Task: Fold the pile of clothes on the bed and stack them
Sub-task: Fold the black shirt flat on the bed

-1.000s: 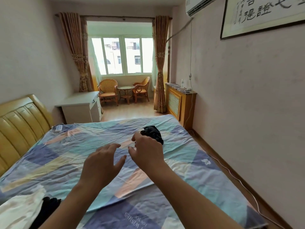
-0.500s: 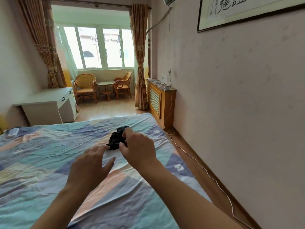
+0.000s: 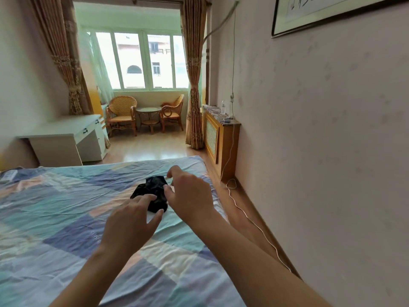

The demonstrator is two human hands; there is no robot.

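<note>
I judge folding barely begun; black garment (image 3: 152, 193) lies crumpled on bed (image 3: 66, 218); left hand (image 3: 130, 220) and right hand (image 3: 190, 193) hover, fingers spread, gripping nothing; no stack visible.

**No legible writing in view**

I can read nothing here. The framed artwork (image 3: 327, 12) on the wall to my right shows only the lower ends of a few black brush strokes on pale paper, cut off by the top edge, too partial to make out as characters. The small items (image 3: 218, 111) on top of the wooden cabinet (image 3: 221, 140) carry printed patterns, but they are too small and blurred to read.
</note>
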